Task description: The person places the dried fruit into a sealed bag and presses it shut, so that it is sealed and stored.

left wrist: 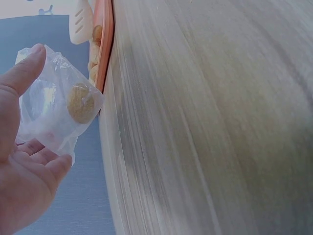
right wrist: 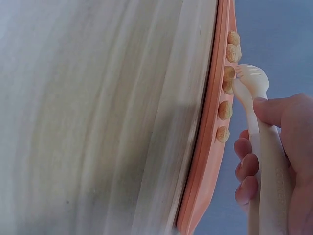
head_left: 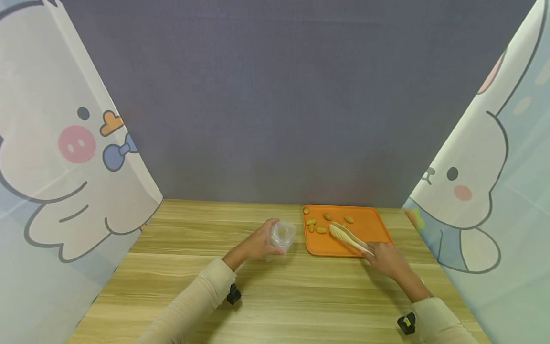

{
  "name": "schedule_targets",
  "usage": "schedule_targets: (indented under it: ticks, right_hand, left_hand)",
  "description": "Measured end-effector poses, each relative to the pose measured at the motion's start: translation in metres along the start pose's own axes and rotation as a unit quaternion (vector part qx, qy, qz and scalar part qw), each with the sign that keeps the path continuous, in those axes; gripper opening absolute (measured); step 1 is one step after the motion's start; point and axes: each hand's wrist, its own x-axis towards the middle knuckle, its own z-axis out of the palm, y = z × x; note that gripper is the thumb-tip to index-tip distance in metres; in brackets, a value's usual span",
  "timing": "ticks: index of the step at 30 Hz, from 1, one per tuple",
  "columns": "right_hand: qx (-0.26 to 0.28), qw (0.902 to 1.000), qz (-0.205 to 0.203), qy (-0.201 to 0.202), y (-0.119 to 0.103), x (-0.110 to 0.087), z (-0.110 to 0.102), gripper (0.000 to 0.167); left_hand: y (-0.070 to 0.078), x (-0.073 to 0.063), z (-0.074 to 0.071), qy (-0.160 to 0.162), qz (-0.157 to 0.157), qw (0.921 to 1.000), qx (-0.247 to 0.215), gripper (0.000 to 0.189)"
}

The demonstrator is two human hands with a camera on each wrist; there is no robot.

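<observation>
My left hand [head_left: 261, 240] holds a clear plastic bag [head_left: 282, 235] above the table, its thumb and fingers spread around the bag. Inside the bag lies a brown, rough-skinned oval piece [left wrist: 81, 103] that resembles a nut in its shell. My right hand [head_left: 385, 259] grips cream plastic tongs [head_left: 350, 240] with slotted ends. The tongs' ends hover over an orange tray [head_left: 365, 224], close to several similar nut-like pieces [right wrist: 225, 110]. Whether a piece sits between the ends, I cannot tell.
The tray lies on a wood-grain table [head_left: 326, 296], near a dark grey panel [head_left: 275, 105] at the back. White cartoon-printed panels [head_left: 468, 143] flank both sides. Most of the pieces are on the tray's left half.
</observation>
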Motion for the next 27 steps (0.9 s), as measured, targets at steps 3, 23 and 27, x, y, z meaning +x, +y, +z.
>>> schedule_targets:
  ticks: [3, 23, 27]
  right_hand:
    - [-0.002, 1.0000, 0.004, -0.005, 0.0003, 0.0002, 0.0008, 0.039]
    - [-0.002, 0.9998, 0.005, -0.022, 0.0018, -0.0003, 0.0025, 0.034]
    - [-0.001, 0.9997, 0.006, -0.022, 0.0022, -0.0006, 0.0033, 0.033]
  left_hand:
    - [-0.0001, 0.0000, -0.0002, 0.001, 0.002, 1.0000, 0.000, 0.109]
    - [0.0007, -0.0015, -0.0021, -0.004, -0.003, 1.0000, 0.007, 0.108]
    - [0.0014, -0.0018, -0.0026, -0.006, -0.003, 1.0000, 0.006, 0.108]
